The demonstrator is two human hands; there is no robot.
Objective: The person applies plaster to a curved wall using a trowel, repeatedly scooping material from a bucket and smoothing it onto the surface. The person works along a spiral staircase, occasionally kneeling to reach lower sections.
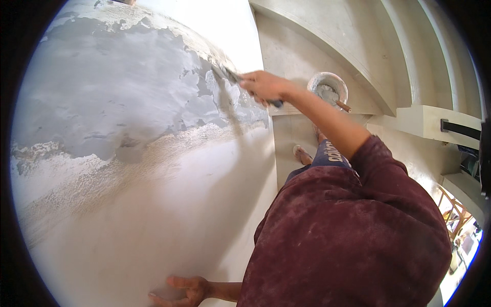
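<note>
My right hand (262, 88) is wrapped around the dark handle of a putty knife (228, 74), stretched out to the upper middle. Its blade, partly blurred, lies at the wall (174, 245) along the upper edge of a grey plaster patch (102, 82). Lighter wet plaster (212, 82) shows on the wall by the blade. Low in the view, my left hand (184, 291) has its fingers apart and curved, with nothing in it, close to the white wall. I cannot tell if it touches the wall.
Beyond my right forearm stands a white bucket (344, 87) of grey plaster with a brown-handled tool (343, 106) leaning out. Curved pale steps (353, 30) rise behind it. A low pale block (434, 123) with a dark strip sits at the right. My feet are on the floor beside the wall.
</note>
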